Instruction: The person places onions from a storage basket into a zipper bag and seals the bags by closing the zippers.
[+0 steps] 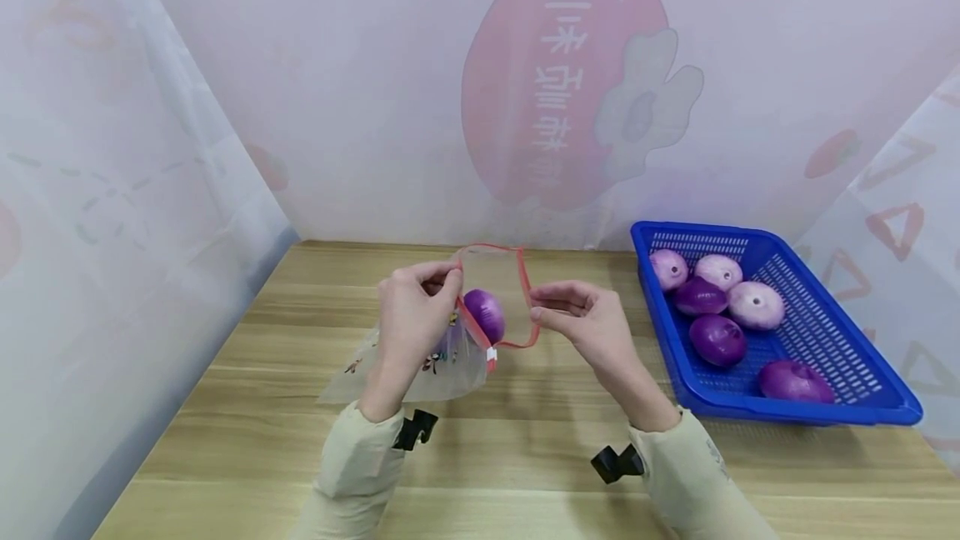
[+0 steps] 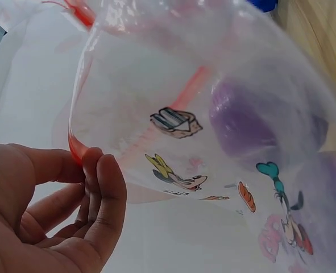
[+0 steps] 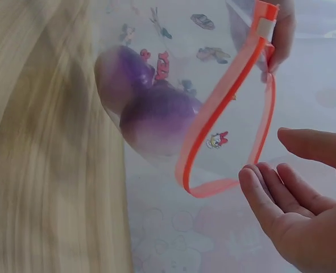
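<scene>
A clear zip bag [image 1: 457, 373] with cartoon prints and a red zip rim stands with its mouth spread wide. Two purple onions [image 3: 159, 116] show through its plastic in the right wrist view. My left hand [image 1: 416, 315] pinches the rim on the left side, thumb against fingers, as the left wrist view also shows. At the opposite side of the mouth is my right hand [image 1: 585, 319]; its fingertips [image 3: 250, 173] touch or nearly touch the rim, with the thumb held apart. A white slider [image 1: 491, 353] sits at the near corner of the zip.
To the right stands a blue plastic basket [image 1: 667, 357] holding several onions [image 1: 717, 340], some purple and some paler. The wooden table [image 1: 247, 423] runs back to a printed curtain [image 1: 375, 107], with more curtain at both sides.
</scene>
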The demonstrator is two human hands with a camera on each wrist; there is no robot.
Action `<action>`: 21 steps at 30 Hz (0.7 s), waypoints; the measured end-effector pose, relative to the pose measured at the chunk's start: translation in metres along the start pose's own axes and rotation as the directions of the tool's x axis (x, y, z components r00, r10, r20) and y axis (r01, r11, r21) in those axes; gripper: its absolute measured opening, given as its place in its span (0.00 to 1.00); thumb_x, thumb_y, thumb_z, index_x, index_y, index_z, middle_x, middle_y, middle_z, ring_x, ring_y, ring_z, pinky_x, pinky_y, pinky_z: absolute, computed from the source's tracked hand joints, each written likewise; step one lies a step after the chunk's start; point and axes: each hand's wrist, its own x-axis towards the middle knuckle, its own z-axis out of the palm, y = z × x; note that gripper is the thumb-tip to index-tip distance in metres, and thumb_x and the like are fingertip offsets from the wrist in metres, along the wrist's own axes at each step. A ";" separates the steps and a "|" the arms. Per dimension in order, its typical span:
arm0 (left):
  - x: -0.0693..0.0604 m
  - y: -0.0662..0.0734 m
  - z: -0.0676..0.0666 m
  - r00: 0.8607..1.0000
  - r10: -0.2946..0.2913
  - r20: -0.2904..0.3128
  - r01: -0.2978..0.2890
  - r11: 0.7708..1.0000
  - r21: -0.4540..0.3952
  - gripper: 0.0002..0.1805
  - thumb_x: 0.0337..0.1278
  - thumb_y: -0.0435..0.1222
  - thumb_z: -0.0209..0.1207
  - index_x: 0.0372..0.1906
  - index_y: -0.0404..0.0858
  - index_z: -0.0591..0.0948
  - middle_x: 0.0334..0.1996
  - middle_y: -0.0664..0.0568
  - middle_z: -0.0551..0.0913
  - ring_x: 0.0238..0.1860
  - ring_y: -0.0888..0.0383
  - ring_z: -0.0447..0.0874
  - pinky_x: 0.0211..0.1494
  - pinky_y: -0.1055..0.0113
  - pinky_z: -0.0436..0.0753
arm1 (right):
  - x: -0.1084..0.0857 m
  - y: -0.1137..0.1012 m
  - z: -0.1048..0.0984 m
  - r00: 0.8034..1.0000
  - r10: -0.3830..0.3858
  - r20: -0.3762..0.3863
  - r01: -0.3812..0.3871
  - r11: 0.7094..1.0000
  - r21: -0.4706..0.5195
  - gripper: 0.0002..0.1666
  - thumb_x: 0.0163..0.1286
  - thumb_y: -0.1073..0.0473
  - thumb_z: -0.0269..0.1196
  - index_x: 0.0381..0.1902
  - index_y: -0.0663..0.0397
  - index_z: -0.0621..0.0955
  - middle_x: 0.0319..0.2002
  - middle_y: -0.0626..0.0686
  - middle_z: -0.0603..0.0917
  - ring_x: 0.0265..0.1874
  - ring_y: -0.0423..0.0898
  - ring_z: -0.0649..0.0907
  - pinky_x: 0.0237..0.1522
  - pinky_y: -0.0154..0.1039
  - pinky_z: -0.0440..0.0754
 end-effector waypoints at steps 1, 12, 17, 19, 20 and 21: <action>0.000 0.000 0.000 1.000 -0.001 -0.003 0.001 1.000 -0.002 0.07 0.60 0.33 0.62 0.37 0.38 0.90 0.21 0.56 0.83 0.20 0.62 0.79 0.20 0.69 0.77 | 0.000 -0.001 -0.002 1.000 -0.003 -0.007 0.003 1.000 0.000 0.20 0.59 0.70 0.71 0.49 0.72 0.81 0.46 0.67 0.84 0.44 0.50 0.86 0.46 0.41 0.83; 0.000 -0.001 0.000 1.000 0.018 -0.026 -0.018 1.000 -0.020 0.07 0.60 0.33 0.62 0.36 0.38 0.90 0.20 0.57 0.83 0.20 0.62 0.79 0.20 0.70 0.76 | -0.007 -0.004 -0.029 0.997 0.012 -0.074 -0.015 0.999 -0.036 0.24 0.60 0.66 0.72 0.52 0.71 0.80 0.45 0.58 0.85 0.45 0.48 0.85 0.48 0.39 0.82; 0.001 0.000 -0.003 0.999 0.013 -0.052 -0.018 0.996 -0.085 0.07 0.61 0.32 0.62 0.37 0.36 0.89 0.21 0.55 0.84 0.20 0.61 0.80 0.19 0.71 0.77 | -0.013 -0.008 -0.047 0.995 0.026 -0.099 -0.032 0.998 -0.062 0.25 0.60 0.63 0.72 0.53 0.71 0.79 0.46 0.56 0.85 0.45 0.47 0.85 0.48 0.37 0.82; 0.001 0.000 -0.005 0.998 -0.001 -0.061 -0.006 0.994 -0.107 0.07 0.61 0.33 0.63 0.37 0.36 0.89 0.21 0.54 0.84 0.20 0.60 0.80 0.19 0.71 0.77 | -0.016 -0.009 -0.056 0.994 0.019 -0.107 -0.027 0.997 -0.071 0.26 0.61 0.63 0.72 0.53 0.72 0.79 0.46 0.55 0.86 0.44 0.46 0.85 0.48 0.36 0.82; 0.001 0.001 -0.006 0.998 -0.008 -0.065 0.001 0.993 -0.116 0.07 0.61 0.33 0.63 0.38 0.36 0.89 0.22 0.54 0.84 0.20 0.60 0.80 0.18 0.71 0.77 | -0.018 -0.009 -0.061 0.994 0.015 -0.111 -0.023 0.997 -0.073 0.26 0.61 0.64 0.72 0.54 0.72 0.79 0.45 0.55 0.86 0.44 0.46 0.85 0.48 0.36 0.82; 0.001 0.002 -0.007 0.998 -0.015 -0.068 0.007 0.993 -0.122 0.07 0.61 0.33 0.63 0.38 0.36 0.89 0.22 0.53 0.84 0.20 0.59 0.80 0.18 0.71 0.77 | -0.019 -0.010 -0.066 0.993 0.010 -0.116 -0.019 0.997 -0.077 0.26 0.61 0.64 0.72 0.54 0.73 0.78 0.45 0.55 0.86 0.44 0.45 0.85 0.47 0.35 0.82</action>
